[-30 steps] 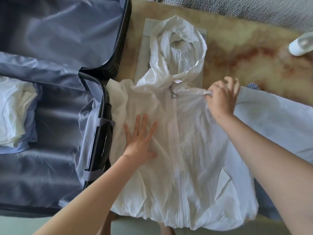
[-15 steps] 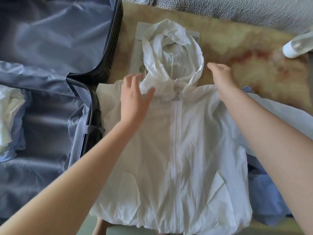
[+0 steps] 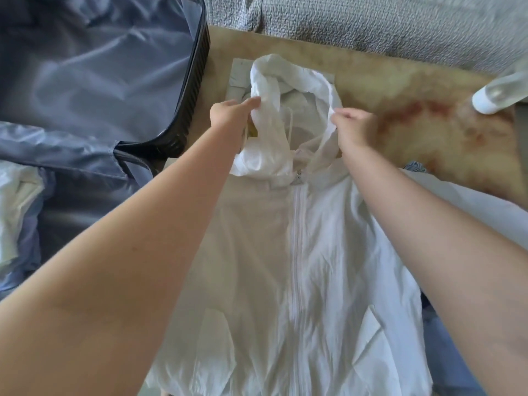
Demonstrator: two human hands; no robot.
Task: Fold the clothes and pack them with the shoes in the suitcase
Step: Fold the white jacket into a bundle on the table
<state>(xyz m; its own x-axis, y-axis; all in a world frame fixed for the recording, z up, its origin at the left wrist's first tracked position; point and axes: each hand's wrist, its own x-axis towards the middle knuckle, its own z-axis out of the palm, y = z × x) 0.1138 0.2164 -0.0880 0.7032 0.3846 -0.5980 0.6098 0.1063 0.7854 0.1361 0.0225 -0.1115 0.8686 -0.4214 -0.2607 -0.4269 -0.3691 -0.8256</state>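
Observation:
A thin white hooded jacket lies front up on the marbled table, zip closed, hood pointing away from me. My left hand pinches the hood's left edge. My right hand grips the hood's right edge. The open suitcase with its grey lining sits to the left, with folded white and pale blue clothes in its near half. No shoes are in view.
A flat pale packet lies under the hood. A white bottle rests on its side at the table's right edge. Blue fabric shows under the jacket at the right. A grey textured sofa runs along the back.
Both hands left the jacket's chest and shoulder, moved up past the collar, and took hold of the hood's two edges. The view shifted forward.

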